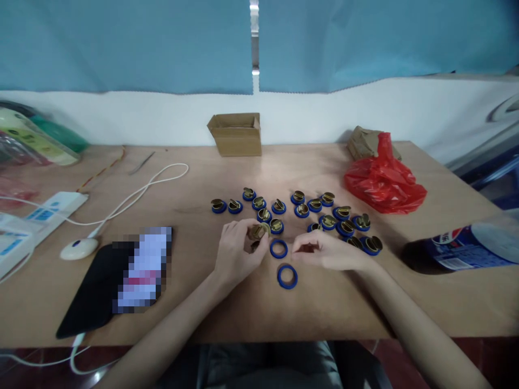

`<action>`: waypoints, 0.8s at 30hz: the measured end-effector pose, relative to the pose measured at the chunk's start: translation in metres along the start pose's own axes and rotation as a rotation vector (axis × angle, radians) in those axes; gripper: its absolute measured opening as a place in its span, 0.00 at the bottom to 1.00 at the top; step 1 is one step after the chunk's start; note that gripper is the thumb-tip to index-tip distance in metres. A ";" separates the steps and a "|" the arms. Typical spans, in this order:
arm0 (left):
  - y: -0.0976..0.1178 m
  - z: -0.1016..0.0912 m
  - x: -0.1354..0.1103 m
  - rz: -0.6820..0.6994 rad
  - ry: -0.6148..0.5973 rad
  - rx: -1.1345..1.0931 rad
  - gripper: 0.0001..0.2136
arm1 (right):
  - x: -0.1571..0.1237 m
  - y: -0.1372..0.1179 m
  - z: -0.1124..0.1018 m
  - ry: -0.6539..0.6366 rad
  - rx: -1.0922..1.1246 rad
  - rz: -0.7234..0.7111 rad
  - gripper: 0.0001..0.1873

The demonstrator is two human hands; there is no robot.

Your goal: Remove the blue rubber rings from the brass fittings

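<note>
1. Left hand (239, 246): thumb and fingers pinching a brass-coloured piece (259, 232), held over the table (227, 319) just left of the rings.
2. Right hand (326, 249): fingers curled together; I cannot tell whether they grip anything.
3. Blue rings (279, 277), two: lying flat between the hands, one nearer the table's front edge.
4. Blue-based brass pieces (279, 206): scattered beyond both hands; the right hand and wrist partly cover several.
5. Bottle (454, 249), dark contents: on its side, right of the right forearm.
6. Red plastic bag (383, 186): beyond the bottle.
7. Cardboard box (239, 142): at back, by the wall.
8. Black device (99, 289), cable attached: left of the left forearm.
</note>
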State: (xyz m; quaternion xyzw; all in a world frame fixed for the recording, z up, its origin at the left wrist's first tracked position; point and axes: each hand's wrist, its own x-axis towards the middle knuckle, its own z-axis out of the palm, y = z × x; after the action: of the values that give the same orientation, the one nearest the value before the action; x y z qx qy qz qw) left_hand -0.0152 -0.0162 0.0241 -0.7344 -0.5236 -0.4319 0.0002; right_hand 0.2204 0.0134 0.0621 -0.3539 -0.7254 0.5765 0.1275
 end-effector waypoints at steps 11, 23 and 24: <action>-0.021 0.002 0.004 -0.207 -0.124 0.301 0.06 | -0.005 0.006 -0.006 -0.274 -0.100 0.199 0.07; -0.026 0.002 0.005 -0.293 -0.254 0.316 0.05 | -0.002 0.004 -0.010 0.297 -0.288 -0.030 0.11; -0.026 0.002 0.005 -0.298 -0.265 0.328 0.05 | -0.002 0.004 -0.012 0.440 -0.360 -0.033 0.11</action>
State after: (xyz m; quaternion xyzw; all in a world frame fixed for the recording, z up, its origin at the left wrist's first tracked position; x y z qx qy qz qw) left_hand -0.0335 -0.0003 0.0145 -0.6894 -0.6846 -0.2364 -0.0128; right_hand 0.2307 0.0219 0.0622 -0.4756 -0.7765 0.3459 0.2263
